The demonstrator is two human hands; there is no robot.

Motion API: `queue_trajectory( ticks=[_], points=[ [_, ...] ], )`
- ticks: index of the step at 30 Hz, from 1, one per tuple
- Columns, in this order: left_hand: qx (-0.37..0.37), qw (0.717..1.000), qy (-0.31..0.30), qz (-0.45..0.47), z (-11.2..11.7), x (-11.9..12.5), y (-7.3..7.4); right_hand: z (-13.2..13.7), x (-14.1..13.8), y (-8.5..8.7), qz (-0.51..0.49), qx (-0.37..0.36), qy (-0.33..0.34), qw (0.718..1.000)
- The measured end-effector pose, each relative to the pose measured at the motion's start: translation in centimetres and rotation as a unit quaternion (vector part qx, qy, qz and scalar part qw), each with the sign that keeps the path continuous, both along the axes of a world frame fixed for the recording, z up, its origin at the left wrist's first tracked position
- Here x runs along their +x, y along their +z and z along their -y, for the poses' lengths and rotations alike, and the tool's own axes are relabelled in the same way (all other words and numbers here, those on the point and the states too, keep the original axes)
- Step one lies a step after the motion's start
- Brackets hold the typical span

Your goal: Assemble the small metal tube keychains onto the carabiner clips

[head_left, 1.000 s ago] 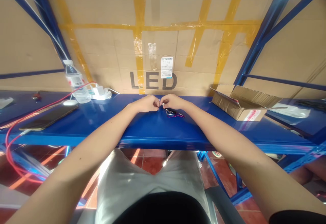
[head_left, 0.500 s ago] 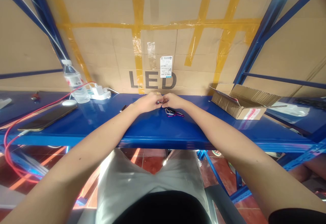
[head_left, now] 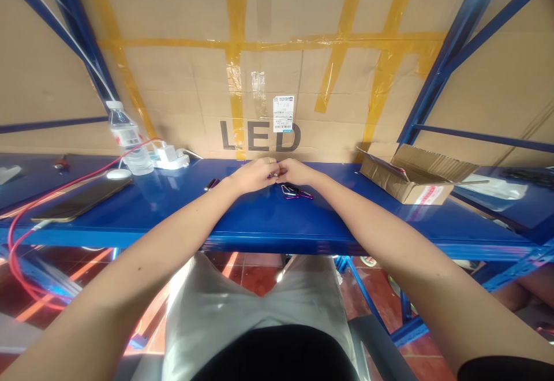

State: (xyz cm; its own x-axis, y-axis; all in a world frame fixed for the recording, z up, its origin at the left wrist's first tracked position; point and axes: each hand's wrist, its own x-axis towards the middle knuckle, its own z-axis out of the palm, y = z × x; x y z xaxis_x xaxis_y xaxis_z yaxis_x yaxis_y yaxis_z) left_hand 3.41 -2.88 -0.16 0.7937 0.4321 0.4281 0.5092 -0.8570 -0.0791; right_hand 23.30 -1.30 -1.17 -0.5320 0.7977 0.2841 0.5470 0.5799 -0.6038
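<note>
My left hand [head_left: 258, 173] and my right hand [head_left: 295, 172] meet above the blue tabletop [head_left: 255, 219], fingers closed together. Between the fingertips is a small shiny metal piece [head_left: 272, 175], mostly covered, so its kind cannot be made out. Just below my right hand lie several carabiners [head_left: 296, 192], one with a purple or pink frame, on the table. Beside my left wrist rests a small dark, pen-like item [head_left: 211, 185], partly hidden behind the forearm.
On the left stand a water bottle [head_left: 130, 141] and a white power strip [head_left: 171, 159], with a phone [head_left: 82, 199] and a red cable [head_left: 86, 176] nearer. An open cardboard box [head_left: 415, 176] sits on the right. A large taped cardboard panel [head_left: 190, 92] closes the back.
My left hand has turned slightly and its fingers have shifted over the small metal piece, which shows less now. The carabiners stay in place.
</note>
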Motion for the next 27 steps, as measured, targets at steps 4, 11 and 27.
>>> queue_trajectory(
  ticks=[4, 11, 27],
  points=[
    [-0.008, 1.000, 0.005, 0.013, 0.2, 0.1, 0.1, 0.2, 0.0, 0.1, -0.008, -0.017, -0.008, 1.000],
    [-0.109, 0.988, 0.079, 0.075, -0.7, -3.0, 1.6, 1.2, -0.1, 0.5, -0.009, -0.052, -0.021, 0.998],
    [-0.079, 0.995, 0.032, 0.045, 1.0, -1.5, 1.7, 0.4, 0.1, 0.1, -0.017, -0.033, -0.017, 0.999]
  ],
)
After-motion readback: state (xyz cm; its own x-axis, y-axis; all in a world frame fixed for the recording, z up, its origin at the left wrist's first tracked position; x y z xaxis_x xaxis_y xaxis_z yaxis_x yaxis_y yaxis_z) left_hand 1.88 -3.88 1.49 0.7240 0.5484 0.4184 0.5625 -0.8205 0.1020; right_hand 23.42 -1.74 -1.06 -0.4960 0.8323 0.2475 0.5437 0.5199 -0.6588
